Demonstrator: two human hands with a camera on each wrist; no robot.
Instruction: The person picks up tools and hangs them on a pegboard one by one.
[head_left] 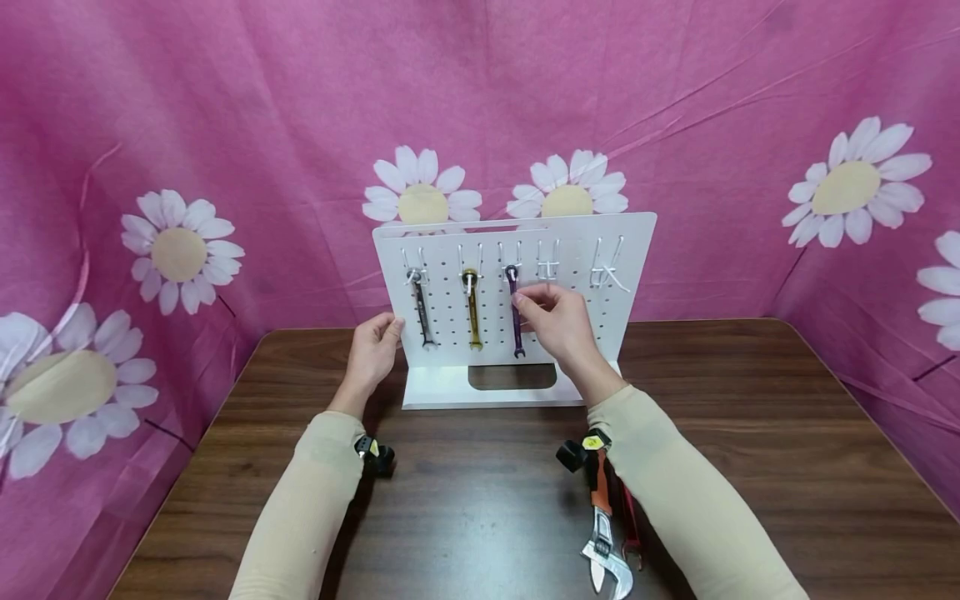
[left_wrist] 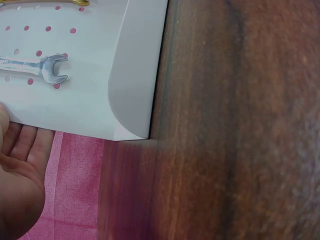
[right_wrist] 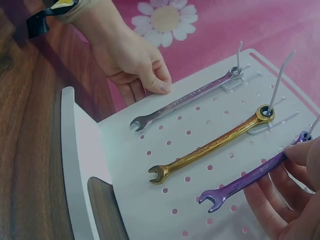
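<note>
A white pegboard stand point(head_left: 442, 385) stands upright on the table. My left hand point(head_left: 372, 354) grips its left edge, thumb at the front and the other fingers behind, as the right wrist view shows. With my right hand point(head_left: 562, 325) I hold a purple combination wrench point(right_wrist: 245, 184) between thumb and fingers near its ring end. That ring sits around the third hook from the left, and the open jaw end points down. A gold combination wrench point(head_left: 473, 317) hangs on the second hook and a silver one point(head_left: 422, 312) on the first.
Two more hooks, a fourth hook point(head_left: 548, 268) and a fifth hook point(head_left: 607, 273), carry no tool. On the brown table point(head_left: 465, 500), an adjustable wrench point(head_left: 602, 525) with an orange handle and a red tool point(head_left: 631, 525) lie partly under my right forearm. Pink flowered cloth point(head_left: 300, 167) surrounds the table.
</note>
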